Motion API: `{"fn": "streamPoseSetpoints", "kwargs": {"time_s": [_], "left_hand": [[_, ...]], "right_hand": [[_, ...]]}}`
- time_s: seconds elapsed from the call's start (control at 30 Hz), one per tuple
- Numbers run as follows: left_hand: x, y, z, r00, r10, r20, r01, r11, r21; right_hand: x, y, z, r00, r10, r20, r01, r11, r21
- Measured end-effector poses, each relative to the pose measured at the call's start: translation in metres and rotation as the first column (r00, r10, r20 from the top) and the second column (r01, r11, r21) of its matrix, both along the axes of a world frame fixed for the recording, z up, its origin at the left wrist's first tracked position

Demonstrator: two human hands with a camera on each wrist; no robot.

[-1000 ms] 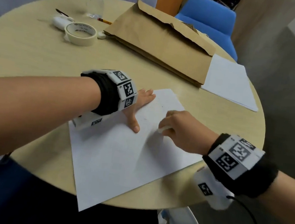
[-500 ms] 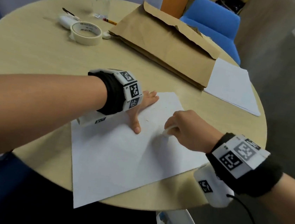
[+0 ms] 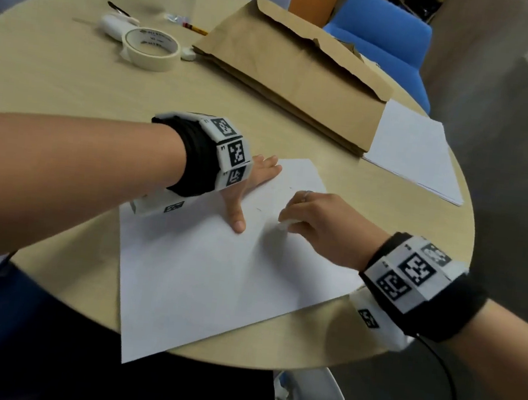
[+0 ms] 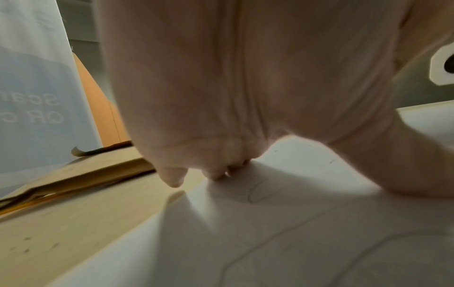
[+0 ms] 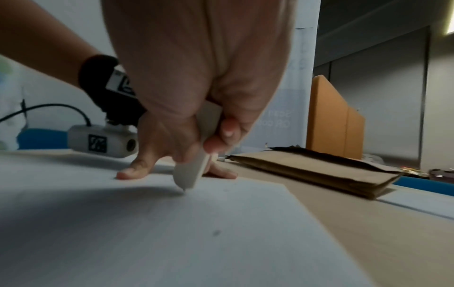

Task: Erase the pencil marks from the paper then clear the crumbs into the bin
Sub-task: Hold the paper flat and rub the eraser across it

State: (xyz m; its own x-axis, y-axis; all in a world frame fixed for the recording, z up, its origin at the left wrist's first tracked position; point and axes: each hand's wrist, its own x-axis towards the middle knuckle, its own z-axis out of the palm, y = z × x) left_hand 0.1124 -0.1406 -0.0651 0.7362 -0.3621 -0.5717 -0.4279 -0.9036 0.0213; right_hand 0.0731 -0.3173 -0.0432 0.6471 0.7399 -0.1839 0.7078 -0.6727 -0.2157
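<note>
Behind the paper point(image 3: 214, 276) lies a brown envelope point(image 3: 296, 81).

white paper point(image 3: 214, 276) under both hands, faint grey pencil lines point(image 4: 255, 192) looping just by the left hand's fingertips. the eraser point(image 5: 190, 174) in the right hand point(image 3: 322, 226) is off-white, tip greyed. black wristbands point(image 3: 195, 159) carry white blocks with black square-code patterns. pale beige wood-grain table point(image 3: 55, 84) beyond the left hand point(image 3: 247, 191); past it, cream tape roll point(image 3: 151, 48). brown paper bag point(image 3: 296, 81) beyond the right hand, blue chair point(image 3: 383, 39) further on.
</note>
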Motion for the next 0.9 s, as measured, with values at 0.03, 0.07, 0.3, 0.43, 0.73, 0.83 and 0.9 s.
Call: {"fn": "streamPoseSetpoints", "kwargs": {"time_s": [0.03,0.07,0.3,0.43,0.73,0.83,0.9], "left_hand": [[0.000,0.000,0.000,1.000,-0.001,-0.001,0.001,1.000,-0.002],[0.001,0.000,0.000,1.000,-0.001,-0.003,0.001,1.000,-0.009],[0.002,0.001,-0.001,1.000,0.000,-0.011,0.000,1.000,0.009],[-0.002,-0.003,0.005,1.000,-0.018,0.013,0.018,1.000,-0.003],[0.002,-0.001,-0.001,0.999,0.026,-0.026,-0.026,1.000,-0.010],[0.001,-0.001,0.000,1.000,0.018,-0.007,-0.018,1.000,-0.019],[0.001,-0.003,0.000,1.000,0.010,0.004,-0.010,1.000,-0.015]], "right_hand": [[-0.004,-0.004,-0.002,1.000,0.006,-0.014,-0.006,1.000,-0.008],[-0.008,-0.011,-0.002,0.999,0.017,-0.042,-0.018,0.999,-0.027],[0.001,-0.011,0.011,0.997,0.039,-0.071,-0.047,0.991,-0.122],[-0.004,-0.006,-0.002,0.997,0.076,-0.004,-0.076,0.996,-0.045],[0.024,0.000,0.009,0.999,0.028,0.032,-0.024,0.994,-0.107],[0.029,0.012,-0.011,0.989,-0.088,0.118,0.087,0.996,0.019],[0.016,0.004,-0.014,0.995,-0.063,0.078,0.058,0.996,0.064]]}}
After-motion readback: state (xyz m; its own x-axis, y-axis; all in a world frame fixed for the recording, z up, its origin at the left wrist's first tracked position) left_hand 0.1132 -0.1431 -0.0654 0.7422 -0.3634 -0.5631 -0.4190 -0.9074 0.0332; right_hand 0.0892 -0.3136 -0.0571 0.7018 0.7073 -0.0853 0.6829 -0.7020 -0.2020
